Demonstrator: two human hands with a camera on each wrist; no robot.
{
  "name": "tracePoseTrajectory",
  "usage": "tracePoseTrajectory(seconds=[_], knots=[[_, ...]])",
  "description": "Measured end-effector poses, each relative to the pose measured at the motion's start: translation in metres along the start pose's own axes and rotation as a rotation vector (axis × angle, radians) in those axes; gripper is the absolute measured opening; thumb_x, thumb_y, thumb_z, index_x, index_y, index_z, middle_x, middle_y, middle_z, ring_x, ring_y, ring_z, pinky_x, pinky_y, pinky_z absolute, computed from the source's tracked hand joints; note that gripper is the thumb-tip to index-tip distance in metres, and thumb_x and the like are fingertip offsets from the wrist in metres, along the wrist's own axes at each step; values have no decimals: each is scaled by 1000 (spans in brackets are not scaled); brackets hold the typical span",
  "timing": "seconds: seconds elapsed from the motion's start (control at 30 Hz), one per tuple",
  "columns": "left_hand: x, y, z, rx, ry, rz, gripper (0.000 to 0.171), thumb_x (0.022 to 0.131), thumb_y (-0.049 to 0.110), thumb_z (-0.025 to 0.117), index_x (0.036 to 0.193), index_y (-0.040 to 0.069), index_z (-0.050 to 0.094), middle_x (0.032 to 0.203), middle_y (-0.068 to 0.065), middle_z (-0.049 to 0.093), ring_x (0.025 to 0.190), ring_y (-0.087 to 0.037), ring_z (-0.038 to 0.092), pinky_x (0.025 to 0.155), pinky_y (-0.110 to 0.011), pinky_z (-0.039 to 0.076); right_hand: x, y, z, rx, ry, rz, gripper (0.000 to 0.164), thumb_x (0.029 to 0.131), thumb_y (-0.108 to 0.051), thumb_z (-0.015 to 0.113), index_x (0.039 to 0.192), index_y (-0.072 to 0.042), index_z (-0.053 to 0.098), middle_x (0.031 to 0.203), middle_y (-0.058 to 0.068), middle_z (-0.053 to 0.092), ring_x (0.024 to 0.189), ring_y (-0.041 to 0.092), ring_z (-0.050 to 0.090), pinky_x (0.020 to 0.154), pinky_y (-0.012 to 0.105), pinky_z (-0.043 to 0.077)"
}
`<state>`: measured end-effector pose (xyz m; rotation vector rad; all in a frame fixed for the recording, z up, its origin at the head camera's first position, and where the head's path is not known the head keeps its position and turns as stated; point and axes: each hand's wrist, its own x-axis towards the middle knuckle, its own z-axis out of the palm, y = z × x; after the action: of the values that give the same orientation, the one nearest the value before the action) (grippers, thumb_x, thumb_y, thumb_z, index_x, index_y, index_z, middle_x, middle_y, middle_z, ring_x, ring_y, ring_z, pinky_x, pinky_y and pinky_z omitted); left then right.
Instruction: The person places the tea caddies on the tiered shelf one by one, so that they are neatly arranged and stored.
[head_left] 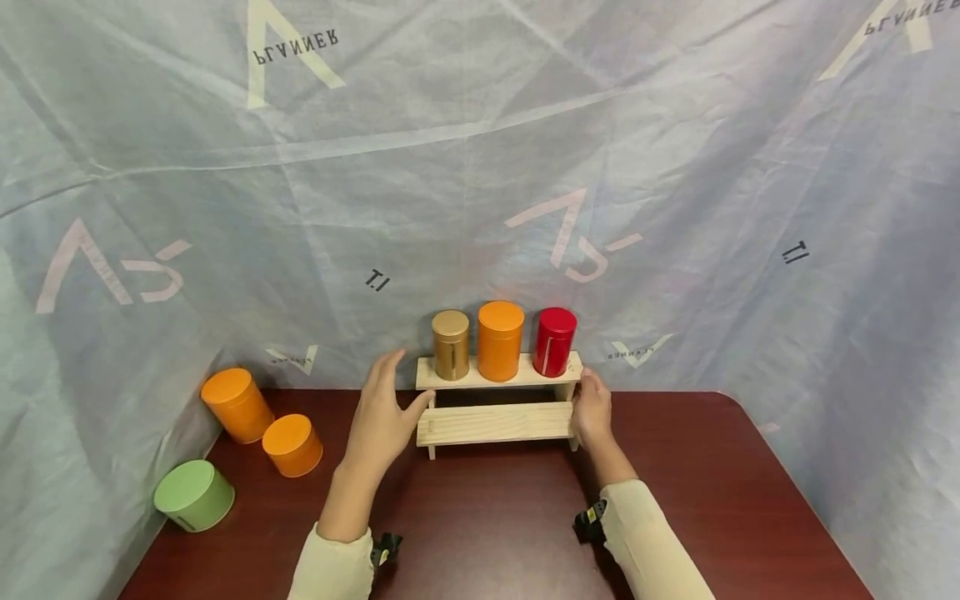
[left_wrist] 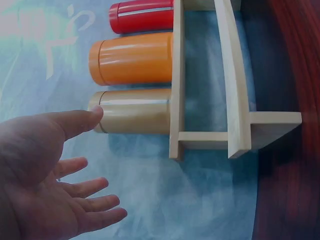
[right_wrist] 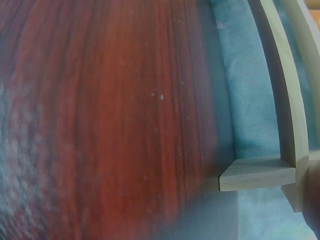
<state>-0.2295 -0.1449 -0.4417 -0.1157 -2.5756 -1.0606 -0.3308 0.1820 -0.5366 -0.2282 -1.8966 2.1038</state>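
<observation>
Sleeves (head_left: 330, 571), left hand (head_left: 377, 423) splayed wide, right hand (head_left: 593, 410) gripping rack (head_left: 495, 423) (wooden), reddish table (head_left: 480, 517), printed drape (head_left: 420, 208)

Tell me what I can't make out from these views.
Right hand: right wrist view, mostly cut off by right edge.
Red tin: left wrist view, cropped by top edge.
Contents of tins: head view, hidden by lids.
Mark on lower shelf: head view, too small to read.
</observation>
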Motion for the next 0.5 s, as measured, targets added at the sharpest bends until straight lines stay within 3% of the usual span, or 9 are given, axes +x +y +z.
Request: tracePoseTrajectory(seconds=[0.27,0.5], knots=[[-9,-7,-14,71,-58,-58,72,100,32,75,159,9,43,166,-20,38,152,-47,41,119,-67,40,-1,-1,-1,-5,-3,26,37,115,-26,37,95,-3,59,63,-6,39,60,9,37,60,22,37],[-15,-18,-31,136,-58,-92,68,101,32,74,156,6,46,162,-22,43,146,-49,44,118,-69,39,0,-3,-2,27,-4,35,38,115,-24,38,113,3,65,74,-7,54,70,8,47,70,20,45]])
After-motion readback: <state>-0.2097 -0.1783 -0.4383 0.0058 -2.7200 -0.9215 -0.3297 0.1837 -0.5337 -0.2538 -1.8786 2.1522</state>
